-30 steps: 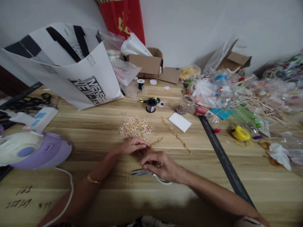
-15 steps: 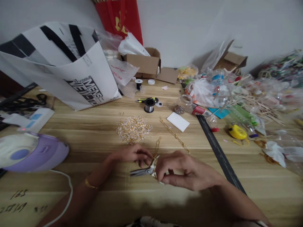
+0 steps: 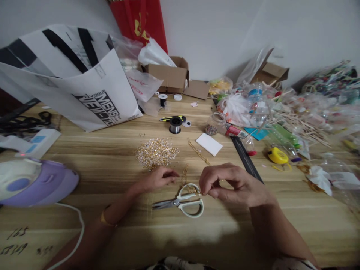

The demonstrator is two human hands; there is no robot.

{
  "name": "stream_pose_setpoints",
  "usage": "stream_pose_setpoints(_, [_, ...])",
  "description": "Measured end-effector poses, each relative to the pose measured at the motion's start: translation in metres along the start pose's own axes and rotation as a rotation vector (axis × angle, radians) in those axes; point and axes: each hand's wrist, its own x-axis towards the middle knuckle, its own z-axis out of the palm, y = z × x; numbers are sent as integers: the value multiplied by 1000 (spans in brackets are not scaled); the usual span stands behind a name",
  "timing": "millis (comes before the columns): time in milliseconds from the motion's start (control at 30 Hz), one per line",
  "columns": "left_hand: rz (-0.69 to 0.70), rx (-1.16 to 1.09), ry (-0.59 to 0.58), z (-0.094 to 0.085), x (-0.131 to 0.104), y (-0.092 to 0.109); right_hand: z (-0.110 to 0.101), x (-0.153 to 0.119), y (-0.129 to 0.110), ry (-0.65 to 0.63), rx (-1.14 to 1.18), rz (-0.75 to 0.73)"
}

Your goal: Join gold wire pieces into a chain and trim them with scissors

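Observation:
White-handled scissors (image 3: 191, 215) lie on the wooden table with their blades pointing left. A thin gold chain (image 3: 185, 173) runs down across the upper handle loop to the fingertips of my right hand (image 3: 234, 185). That hand is pinched on the chain's end, above and right of the scissors. My left hand (image 3: 157, 179) is left of the chain, fingers stretched loosely to the right, with nothing visible in them. Just beyond it is a pile of small gold and clear beads or links (image 3: 157, 152). A second gold chain (image 3: 197, 150) lies behind my right hand, which partly hides it.
A wire spool (image 3: 175, 125), a cutter knife (image 3: 165, 119), a white card (image 3: 209, 144) and a jar of beads (image 3: 210, 129) stand farther back. Plastic bottles, sticks and a yellow tape measure (image 3: 278, 155) crowd the right. A paper bag (image 3: 112, 90) and purple-white appliance (image 3: 53, 183) are left.
My right hand has moved up and right off the scissors' handles, uncovering them. My left hand has drawn slightly up and left. The view has shifted slightly.

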Motion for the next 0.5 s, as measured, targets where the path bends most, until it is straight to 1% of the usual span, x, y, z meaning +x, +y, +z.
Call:
stream_pose_setpoints(100, [52,162,111,5,5,-1,-6,-3,-2,-46,-28,-23])
stream_pose_setpoints(233, [151,365,175,8,10,-1,-16,-9,-5,-126,-86,-31])
stream_pose_setpoints(333, [223,507,173,8,11,2,-23,-13,-6,-170,-118,-51])
stream_pose_setpoints(500, [263,735,108,9,15,12,-31,-19,-5,-191,-149,-98])
